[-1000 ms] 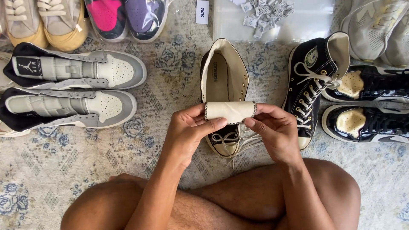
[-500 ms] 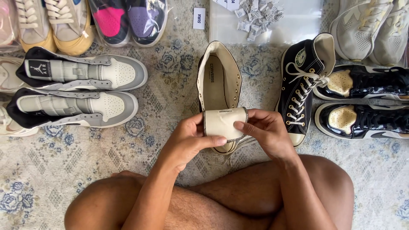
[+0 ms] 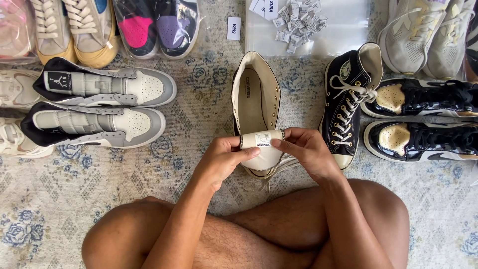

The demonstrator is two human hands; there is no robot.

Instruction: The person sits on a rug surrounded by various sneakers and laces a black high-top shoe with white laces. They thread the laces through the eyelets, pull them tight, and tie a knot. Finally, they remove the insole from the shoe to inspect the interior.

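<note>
While you sit cross-legged on the patterned rug (image 3: 59, 199), your left hand (image 3: 221, 159) and right hand (image 3: 306, 152) both pinch the folded-down tongue (image 3: 261, 142) of a cream high-top shoe (image 3: 256, 99), thumbs on top and fingers beneath. You hold the tongue bent back toward you, its label side up, which keeps the shoe's mouth open and its inside in plain view. That shoe lies on the rug just ahead of your knees, toe toward you, loose laces (image 3: 279, 169) trailing under your right hand. Its black high-top mate (image 3: 346, 107) rests just to the right, within easy reach. A grey pair of sneakers (image 3: 99, 107) lies well to the left, and small white packets (image 3: 298, 22) sit on a clear bag beyond.
</note>
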